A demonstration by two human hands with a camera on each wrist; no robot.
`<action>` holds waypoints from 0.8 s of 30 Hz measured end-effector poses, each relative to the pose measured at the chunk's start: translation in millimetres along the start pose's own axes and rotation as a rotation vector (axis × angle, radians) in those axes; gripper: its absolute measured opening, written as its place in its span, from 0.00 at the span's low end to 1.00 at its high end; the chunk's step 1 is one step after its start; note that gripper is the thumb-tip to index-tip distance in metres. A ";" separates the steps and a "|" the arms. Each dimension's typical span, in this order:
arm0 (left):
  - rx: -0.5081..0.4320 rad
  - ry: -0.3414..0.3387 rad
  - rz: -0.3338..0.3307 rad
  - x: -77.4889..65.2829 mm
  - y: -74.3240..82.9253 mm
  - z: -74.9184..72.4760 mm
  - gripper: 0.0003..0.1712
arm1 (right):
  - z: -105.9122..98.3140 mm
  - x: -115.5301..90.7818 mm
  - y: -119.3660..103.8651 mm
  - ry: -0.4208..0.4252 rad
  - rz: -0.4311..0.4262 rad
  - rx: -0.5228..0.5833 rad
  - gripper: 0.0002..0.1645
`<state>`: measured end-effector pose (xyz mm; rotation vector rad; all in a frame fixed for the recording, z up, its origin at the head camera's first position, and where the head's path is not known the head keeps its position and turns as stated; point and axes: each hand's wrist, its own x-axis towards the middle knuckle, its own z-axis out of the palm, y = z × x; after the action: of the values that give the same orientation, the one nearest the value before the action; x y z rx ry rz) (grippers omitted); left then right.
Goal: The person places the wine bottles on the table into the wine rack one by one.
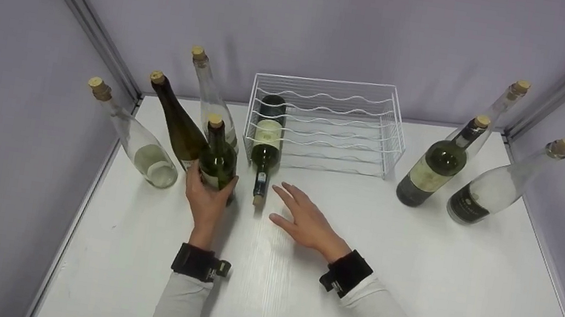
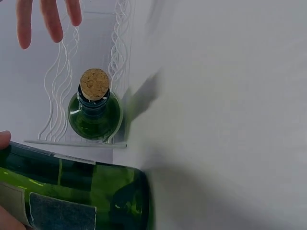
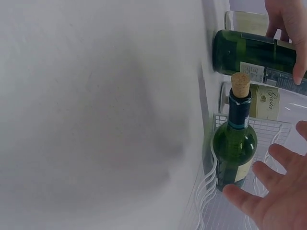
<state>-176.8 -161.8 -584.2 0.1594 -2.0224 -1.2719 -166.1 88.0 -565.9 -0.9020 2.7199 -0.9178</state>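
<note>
My left hand (image 1: 206, 200) grips a green wine bottle (image 1: 218, 162) around its body, thumb on one side and fingers on the other. This bottle is upright, its cork on top; the left wrist view shows its base end (image 2: 120, 196). Just right of it, another green wine bottle (image 1: 266, 145) lies in the white wire rack (image 1: 336, 169), its corked neck pointing toward me. Beside that neck my right hand (image 1: 309, 223) hovers with fingers spread, holding nothing. In the right wrist view, the right hand's fingers (image 3: 280, 175) are near the racked bottle (image 3: 235, 143), apparently apart from it.
To the left stand a clear bottle (image 1: 152, 162), a brown bottle (image 1: 179, 124) and another clear bottle (image 1: 209, 87). On the right are a green labelled bottle (image 1: 432, 171), a clear bottle with a dark label (image 1: 493, 191) and a clear one (image 1: 500, 106) behind. Walls enclose the white table (image 1: 268, 300).
</note>
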 end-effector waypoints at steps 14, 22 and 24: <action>0.071 -0.014 0.142 -5.8 5.0 -14.9 0.45 | -14.0 -2.0 1.0 0.032 0.050 0.109 0.45; 0.124 -0.075 0.205 -11.9 7.8 -18.7 0.43 | -27.7 -3.9 -1.7 0.046 0.087 0.229 0.47; 0.143 -0.096 0.215 -12.7 8.5 -18.4 0.42 | -31.9 -4.2 -2.5 0.059 0.085 0.256 0.47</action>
<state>-153.7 -165.2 -579.2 -0.0519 -2.1478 -1.0194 -171.1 105.1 -539.0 -0.7150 2.5843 -1.2556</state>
